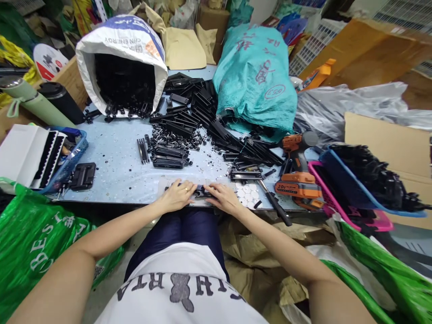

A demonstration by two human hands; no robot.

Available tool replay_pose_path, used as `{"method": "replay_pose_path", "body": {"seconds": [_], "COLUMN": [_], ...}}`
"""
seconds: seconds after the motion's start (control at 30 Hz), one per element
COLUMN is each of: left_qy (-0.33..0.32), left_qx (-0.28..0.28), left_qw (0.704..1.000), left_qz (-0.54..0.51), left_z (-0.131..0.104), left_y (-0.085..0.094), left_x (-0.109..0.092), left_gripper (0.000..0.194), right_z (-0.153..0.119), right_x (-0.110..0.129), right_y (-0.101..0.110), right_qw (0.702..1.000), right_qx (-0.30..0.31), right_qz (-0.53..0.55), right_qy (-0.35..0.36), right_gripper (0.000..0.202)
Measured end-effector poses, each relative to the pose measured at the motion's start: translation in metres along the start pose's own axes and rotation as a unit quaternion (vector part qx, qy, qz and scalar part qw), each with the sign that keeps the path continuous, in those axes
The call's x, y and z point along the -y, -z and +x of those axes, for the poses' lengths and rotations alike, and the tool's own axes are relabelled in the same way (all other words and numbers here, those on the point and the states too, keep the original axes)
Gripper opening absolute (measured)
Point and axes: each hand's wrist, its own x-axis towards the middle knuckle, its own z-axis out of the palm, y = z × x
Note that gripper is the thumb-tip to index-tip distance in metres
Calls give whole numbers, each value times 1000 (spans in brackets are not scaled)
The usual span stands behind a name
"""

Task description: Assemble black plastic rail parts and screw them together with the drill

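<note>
head view: a black part (200, 192) is held low over the blue table (114, 171), well to the left of the orange drill (299, 173). its left end is gripped by the left hand (178, 195), its right end by the right hand (224, 198); both grips are narrow, with fingers laid over the part, though how the thumbs are set cannot be told. left of the drill, white discs (247, 194) are spread, and nearer to it a black-handled tool (276, 207) is laid. farther left and beyond the drill, long black pieces (202, 105) are heaped, with small fasteners (175, 137) scattered among them. behind the drill a teal sack (256, 81) is placed. to the drill's right, a blue basket (340, 173) is filled with dark pieces (374, 168), and a pink basket (381, 220) is partly covered by it.
</note>
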Motion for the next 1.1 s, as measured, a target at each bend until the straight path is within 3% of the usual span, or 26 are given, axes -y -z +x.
{"method": "replay_pose_path", "body": {"seconds": [0.1, 0.2, 0.3, 0.4, 0.47, 0.53, 0.6, 0.67, 0.73, 0.8, 0.87, 0.97, 1.03, 1.1], "left_qy": [13, 49, 6, -28, -30, -9, 22, 30, 15, 26, 56, 66, 67, 82], "left_qx": [62, 54, -12, -88, -124, -180, -270, -331, -349, -321, -255, -142, -98, -70], "left_qw": [998, 997, 992, 955, 924, 908, 907, 917, 930, 946, 964, 983, 986, 986], "left_qz": [-5, -27, -123, -281, -362, -379, -323, -222, -115, -23, 42, 99, 120, 128], "left_z": [27, 32, 11, -15, -27, -34, -39, -44, -51, -60, -73, -88, -89, -77], "left_y": [-3, 15, 52, 88, 100, 102, 95, 84, 71, 58, 47, 34, 27, 19], "left_x": [-3, -5, -19, -47, -68, -83, -88, -79, -59, -32, -6, 20, 27, 30], "left_gripper": [44, 49, 62, 64, 65, 67, 71, 76, 76, 72, 67, 67, 71, 74], "right_z": [-4, 0, 1, 3, 9, 21, 39, 63, 89, 112, 126, 130, 129, 135], "right_x": [-7, -2, 21, 61, 93, 126, 150, 159, 151, 129, 101, 57, 28, -1], "right_y": [3, 27, 63, 81, 75, 57, 34, 15, 1, -10, -20, -28, -25, -12], "right_qw": [995, 997, 991, 930, 872, 828, 813, 818, 847, 898, 947, 956, 964, 989], "right_qx": [-2, -12, -18, -13, -34, -106, -206, -248, -208, -131, -45, 66, 62, -12], "right_qz": [-83, -55, 122, 342, 461, 533, 543, 518, 490, 414, 280, 104, 41, -4], "right_qy": [-63, -49, 55, 135, 163, 137, 38, -37, -10, 68, 152, 268, 255, 145], "right_gripper": [54, 61, 64, 60, 56, 55, 58, 64, 63, 56, 43, 30, 30, 30]}}
